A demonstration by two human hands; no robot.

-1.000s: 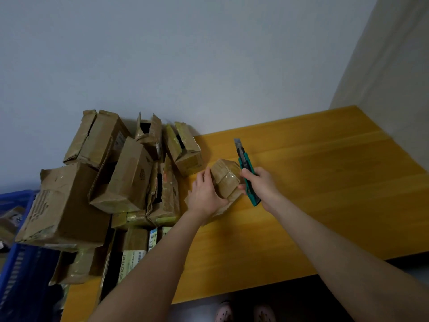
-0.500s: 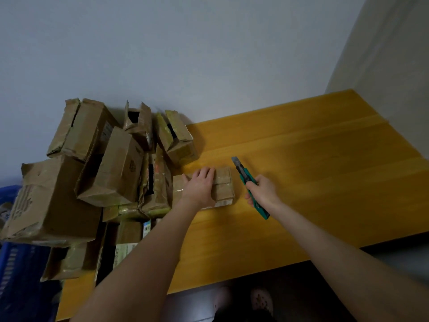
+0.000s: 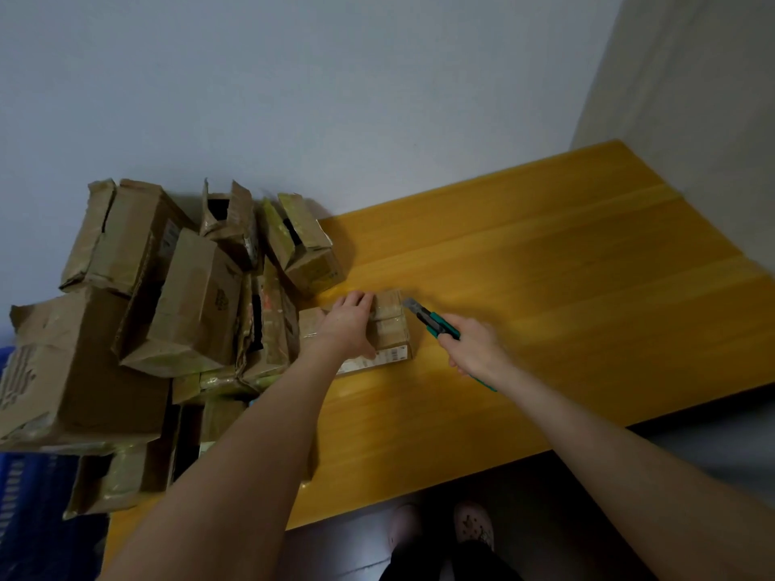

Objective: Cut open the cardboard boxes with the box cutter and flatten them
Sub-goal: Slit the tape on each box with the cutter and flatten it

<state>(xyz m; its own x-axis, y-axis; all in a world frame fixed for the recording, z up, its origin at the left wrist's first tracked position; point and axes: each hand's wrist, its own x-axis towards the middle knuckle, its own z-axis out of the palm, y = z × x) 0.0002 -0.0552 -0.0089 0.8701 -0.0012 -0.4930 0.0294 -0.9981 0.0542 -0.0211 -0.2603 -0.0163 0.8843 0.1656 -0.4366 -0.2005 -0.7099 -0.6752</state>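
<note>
Yellow table [image 3: 545, 287], left fingers [image 3: 356, 299] flat on box [image 3: 390, 331], right fingers [image 3: 459, 329] wrapping box cutter [image 3: 434, 322], blade pointing far-left

Box labels [image 3: 377, 357] — too blurred to read.

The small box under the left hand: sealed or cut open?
Sealed, it seems: the small box lies shut with tape across its top; the box cutter is only at its corner.

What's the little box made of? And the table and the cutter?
Box: brown cardboard, matte, with shiny clear tape strips. Table: looks like wood, yellow, glossy, with plank lines. Cutter: teal handle, probably plastic; grey blade, likely metal.
</note>
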